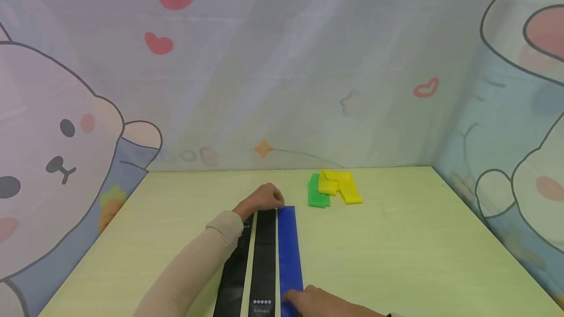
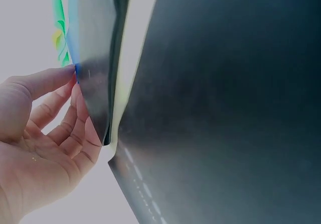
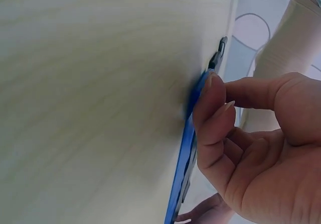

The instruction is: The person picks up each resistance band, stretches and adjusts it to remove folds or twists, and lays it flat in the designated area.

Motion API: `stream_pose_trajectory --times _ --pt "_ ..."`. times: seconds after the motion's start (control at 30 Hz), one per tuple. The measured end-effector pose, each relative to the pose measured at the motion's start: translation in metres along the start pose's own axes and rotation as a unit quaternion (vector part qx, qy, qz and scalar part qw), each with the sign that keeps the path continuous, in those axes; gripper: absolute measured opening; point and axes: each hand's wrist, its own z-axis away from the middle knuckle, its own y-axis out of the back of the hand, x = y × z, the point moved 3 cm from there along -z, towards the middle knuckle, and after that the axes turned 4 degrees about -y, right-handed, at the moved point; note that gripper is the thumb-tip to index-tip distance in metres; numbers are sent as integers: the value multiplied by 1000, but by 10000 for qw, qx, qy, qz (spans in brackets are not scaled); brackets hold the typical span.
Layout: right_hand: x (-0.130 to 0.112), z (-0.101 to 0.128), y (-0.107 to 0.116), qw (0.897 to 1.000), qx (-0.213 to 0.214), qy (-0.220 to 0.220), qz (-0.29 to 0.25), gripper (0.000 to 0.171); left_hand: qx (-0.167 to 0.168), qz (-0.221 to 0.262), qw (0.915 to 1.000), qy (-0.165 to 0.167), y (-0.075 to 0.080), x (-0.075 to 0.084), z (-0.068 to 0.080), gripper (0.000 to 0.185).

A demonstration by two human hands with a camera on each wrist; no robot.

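Observation:
A blue resistance band (image 1: 289, 248) lies flat and lengthwise, just right of two black resistance bands. The middle black band (image 1: 264, 253) carries an "X-Heavy" label at its near end; the left black band (image 1: 233, 273) is partly covered by my left sleeve. At the far end, my left hand (image 1: 266, 196) pinches the blue band's corner, thumb against fingers in the left wrist view. My right hand (image 1: 323, 302) is at the near part of the blue band, its thumb and fingertips (image 3: 213, 91) pinching it in the right wrist view.
Farther back on the pale table (image 1: 396, 238), a folded green band (image 1: 316, 194) lies partly under a folded yellow band (image 1: 350, 190). A printed cloth backdrop (image 1: 282, 62) rises behind the table's far edge and along both sides.

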Motion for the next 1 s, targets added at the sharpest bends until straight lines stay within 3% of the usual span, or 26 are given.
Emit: stream_pose_trajectory --times 0.2,0.4,0.7,1.0 --pt "-39 32 30 9992 82 -374 -96 35 103 137 9999 -13 3 0 1 10" --pt "-56 58 62 9974 471 -301 -464 36 288 325 9990 -63 5 1 -1 13" --pt "-43 69 105 9899 1263 303 -563 45 595 561 9965 -176 7 12 -6 19" --pt "-14 74 144 9775 1932 157 -836 46 668 744 9948 -189 3 23 -21 21"
